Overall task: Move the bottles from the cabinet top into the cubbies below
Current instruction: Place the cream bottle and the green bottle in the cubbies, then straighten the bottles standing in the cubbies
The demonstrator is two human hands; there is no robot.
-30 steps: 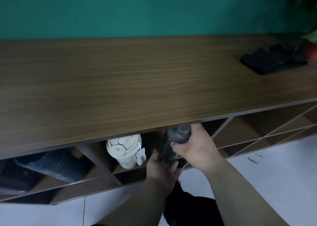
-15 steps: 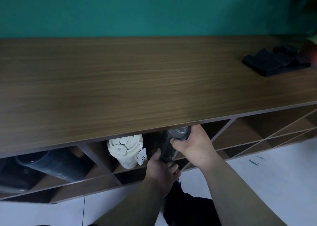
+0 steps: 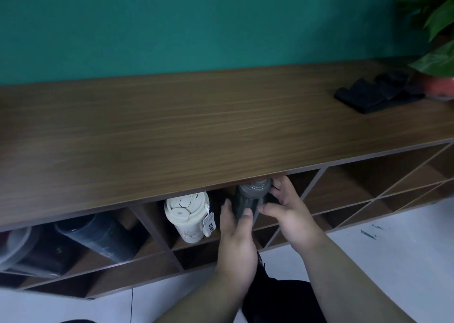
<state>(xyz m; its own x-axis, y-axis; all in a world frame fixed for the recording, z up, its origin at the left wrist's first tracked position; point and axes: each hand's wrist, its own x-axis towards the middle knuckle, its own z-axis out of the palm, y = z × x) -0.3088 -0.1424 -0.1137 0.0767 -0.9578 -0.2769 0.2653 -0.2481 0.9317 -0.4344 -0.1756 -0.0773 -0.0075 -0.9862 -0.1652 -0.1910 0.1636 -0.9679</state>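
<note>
Step in hand: seating the dark bottle (image 3: 249, 201) in a cubby, with both hands at it; I'd judge this the last nudge of a placement.
Dark bottle: it stands tilted just under the front lip of the cabinet top (image 3: 196, 126), cap end up and close to the underside, lower body between the 2 hands. The tilt looks like the way to get it under that low edge.
Left hand (image 3: 235, 239): fingers curled round the bottle's lower body from below and the near side, thumb up along it; closed on it, carrying the weight.
Right hand (image 3: 287, 211): on the other side of the bottle, fingers spread and only loosely bent, fingertips at the cap and upper body. It reads as steadying or letting go; whether it truly grips I cannot tell.
Cream bottle (image 3: 189, 216): just beyond the left hand, in the same opening, lid facing out, a small tag hanging off it; near the dark bottle but apart.
Black bottle (image 3: 98, 236): lying on its side 1 cubby further out past the left hand.
Cabinet top: no bottles visible on it, only a dark cloth (image 3: 373, 94) and a potted plant (image 3: 437, 52) far beyond the right hand, so the job seems nearly done.
Risk: the cap catching the underside of the top.
</note>
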